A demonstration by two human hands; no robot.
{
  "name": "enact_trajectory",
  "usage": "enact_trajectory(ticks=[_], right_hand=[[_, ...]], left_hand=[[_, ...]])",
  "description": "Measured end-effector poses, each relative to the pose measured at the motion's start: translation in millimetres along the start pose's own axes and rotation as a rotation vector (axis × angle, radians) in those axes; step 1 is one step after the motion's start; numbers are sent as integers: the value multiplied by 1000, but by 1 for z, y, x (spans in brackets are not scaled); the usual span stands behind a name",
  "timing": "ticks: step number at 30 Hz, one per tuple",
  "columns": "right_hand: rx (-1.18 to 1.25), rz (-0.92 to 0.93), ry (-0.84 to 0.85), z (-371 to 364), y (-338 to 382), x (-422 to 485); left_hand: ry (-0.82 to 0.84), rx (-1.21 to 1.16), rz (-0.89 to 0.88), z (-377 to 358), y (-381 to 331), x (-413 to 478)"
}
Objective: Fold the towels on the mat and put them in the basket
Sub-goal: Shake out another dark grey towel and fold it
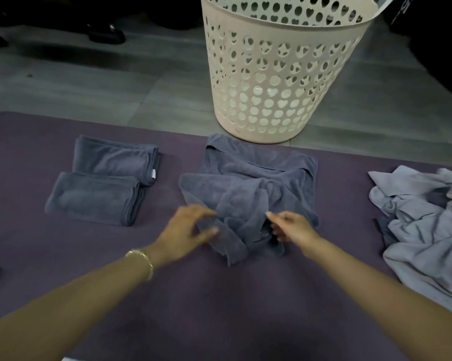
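Purple mat (89,256) on tile floor, basket (279,82) just past it. Crumpled grey towel (248,183) sits mid-mat, two folded towels (102,178) to its left. Left grip (191,225) is spread open at the near edge; right grip (290,227) is blurry, can't tell. Looks like the spread-it-flat step, so next it needs corners found.

The left arm (76,295) and right arm (376,280) stretch forward, bare, angling toward each other. The left hand (185,227) is blurred, thumb spread from curved fingers. The right hand (291,226) curls its fingers under, forefinger out; grip unclear.
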State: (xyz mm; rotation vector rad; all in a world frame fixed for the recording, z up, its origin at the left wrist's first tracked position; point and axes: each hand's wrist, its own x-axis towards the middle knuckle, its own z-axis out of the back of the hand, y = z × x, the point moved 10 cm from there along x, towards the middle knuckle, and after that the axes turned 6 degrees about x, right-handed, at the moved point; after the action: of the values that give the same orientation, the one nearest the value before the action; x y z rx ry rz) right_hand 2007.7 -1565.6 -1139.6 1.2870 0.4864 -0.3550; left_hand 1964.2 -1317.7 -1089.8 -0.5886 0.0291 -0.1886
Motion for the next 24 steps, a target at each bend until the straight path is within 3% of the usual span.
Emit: enact_trajectory(ticks=[3,5,8,12,16,19,21,24], right_hand=[[-245,-58,-71,16,-45,-2],[-229,-138,-56,17,-64,-8],[-12,-231,5,4,-76,-17],[83,-62,-20,-3,-59,-18],[243,100,5,11,-12,-28],[422,108,150,32,37,-58],[459,114,287,40,72,-85],[342,121,360,44,94,-92]], left_hand=[[320,137,-204,-59,-41,-21],[316,217,-224,-73,-46,-17],[239,287,-194,-76,-44,-6],[224,322,-225,-79,-51,2],[242,-243,-16,-42,-51,11],[281,-520,149,7,-53,18],[456,-554,252,26,-51,15],[685,-360,369,37,-40,2]])
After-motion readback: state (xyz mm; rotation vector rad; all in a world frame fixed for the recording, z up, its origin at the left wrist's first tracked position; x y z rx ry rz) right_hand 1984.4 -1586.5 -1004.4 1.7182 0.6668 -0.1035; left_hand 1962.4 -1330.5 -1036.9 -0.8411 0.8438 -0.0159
